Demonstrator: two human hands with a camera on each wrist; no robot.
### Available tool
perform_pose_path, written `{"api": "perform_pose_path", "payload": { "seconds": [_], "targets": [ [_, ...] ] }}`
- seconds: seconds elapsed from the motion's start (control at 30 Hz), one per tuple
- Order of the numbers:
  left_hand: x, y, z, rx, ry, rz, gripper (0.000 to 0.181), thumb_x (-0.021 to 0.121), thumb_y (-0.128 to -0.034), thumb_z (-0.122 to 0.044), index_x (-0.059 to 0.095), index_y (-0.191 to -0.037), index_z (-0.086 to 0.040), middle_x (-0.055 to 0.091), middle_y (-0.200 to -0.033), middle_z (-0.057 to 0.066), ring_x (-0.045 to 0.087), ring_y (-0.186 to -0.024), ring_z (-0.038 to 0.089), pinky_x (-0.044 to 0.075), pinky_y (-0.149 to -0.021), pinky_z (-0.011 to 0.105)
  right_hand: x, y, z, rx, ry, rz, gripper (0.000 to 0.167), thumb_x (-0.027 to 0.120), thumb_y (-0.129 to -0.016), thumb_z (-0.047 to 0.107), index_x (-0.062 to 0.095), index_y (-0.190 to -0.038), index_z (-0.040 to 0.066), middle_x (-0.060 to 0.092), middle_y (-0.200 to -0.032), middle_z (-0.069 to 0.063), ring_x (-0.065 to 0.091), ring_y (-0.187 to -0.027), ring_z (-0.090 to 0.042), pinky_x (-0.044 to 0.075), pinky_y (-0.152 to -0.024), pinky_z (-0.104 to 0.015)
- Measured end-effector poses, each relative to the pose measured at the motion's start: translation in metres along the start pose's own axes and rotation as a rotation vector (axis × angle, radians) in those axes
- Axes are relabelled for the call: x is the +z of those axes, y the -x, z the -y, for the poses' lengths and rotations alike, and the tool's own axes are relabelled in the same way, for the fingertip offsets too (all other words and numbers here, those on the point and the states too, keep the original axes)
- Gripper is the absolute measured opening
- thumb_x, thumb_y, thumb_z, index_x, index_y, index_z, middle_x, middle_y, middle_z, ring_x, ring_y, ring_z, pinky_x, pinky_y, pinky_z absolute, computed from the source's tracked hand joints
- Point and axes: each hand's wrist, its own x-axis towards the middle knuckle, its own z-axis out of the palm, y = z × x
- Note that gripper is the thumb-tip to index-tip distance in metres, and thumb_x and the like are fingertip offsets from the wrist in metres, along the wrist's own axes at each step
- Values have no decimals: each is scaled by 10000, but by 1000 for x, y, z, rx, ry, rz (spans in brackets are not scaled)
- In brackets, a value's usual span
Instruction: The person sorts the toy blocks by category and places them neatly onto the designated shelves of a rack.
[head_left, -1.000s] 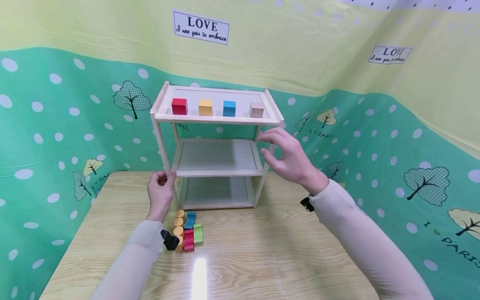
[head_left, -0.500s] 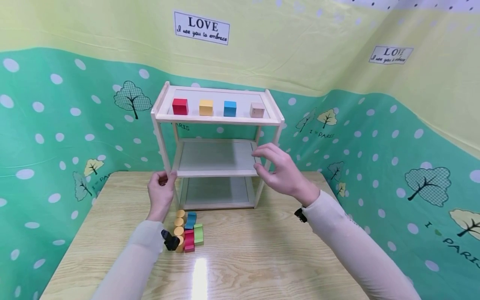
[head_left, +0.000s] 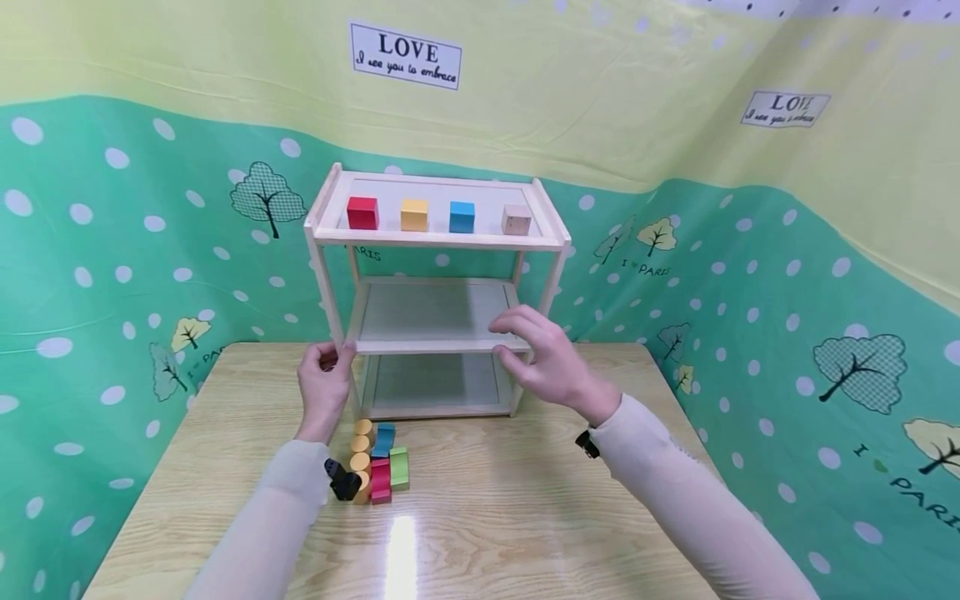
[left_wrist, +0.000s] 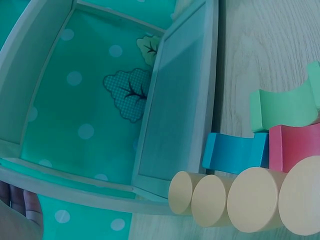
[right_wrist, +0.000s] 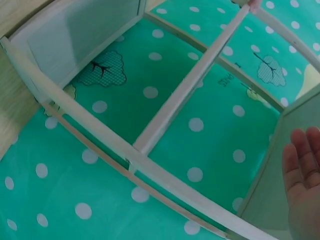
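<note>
A pale wooden three-tier shelf (head_left: 438,346) stands on the table. On its top tier sit a red cube (head_left: 363,213), a yellow cube (head_left: 414,215), a blue cube (head_left: 462,217) and a plain wood cube (head_left: 516,220), spaced in a row. My left hand (head_left: 324,387) grips the left front post beside the middle tier, thumb in front. My right hand (head_left: 543,358) hovers by the right end of the middle tier, thumb and fingers apart in a C shape, holding nothing. In the right wrist view, fingers (right_wrist: 301,155) show at the right edge.
In front of the shelf's left side stand several yellow cylinders (left_wrist: 254,200) in a line. Beside them lie a blue notched block (left_wrist: 236,152), a pink one (left_wrist: 295,142) and a green one (left_wrist: 285,105). A patterned cloth (head_left: 787,292) hangs behind and to the right.
My right hand has moved down and left, from beside the upper right post to the front of the middle tier's right end. The left hand and the blocks have stayed put.
</note>
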Motion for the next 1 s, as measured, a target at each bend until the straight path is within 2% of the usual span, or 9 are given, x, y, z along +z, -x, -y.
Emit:
{"api": "perform_pose_path", "payload": {
  "seconds": [0.23,0.47,1.0],
  "targets": [
    [0,0,1,1,-2,-6,413,635,-913,-384,583,-1093,-16,573,-957,42,514,-849,139,432,-682,220,12,5,0,15,6,26,219,642,-859,43,637,-1077,50,609,-1100,-57,566,-1038,-190,464,-908,-308],
    [0,0,0,6,-6,-7,412,632,-914,-384,584,-1089,-14,573,-954,43,513,-843,140,430,-670,214,27,11,0,8,-32,35,218,630,-867,43,629,-1086,40,602,-1097,-58,562,-1037,-184,460,-911,-301],
    [0,0,1,20,-1,-9,417,634,-913,-386,585,-1080,-8,570,-950,42,509,-844,137,425,-678,217,56,25,-2,29,-18,90,224,633,-875,78,623,-1098,67,606,-1119,-44,563,-1076,-166,447,-943,-268]
  ]
}}
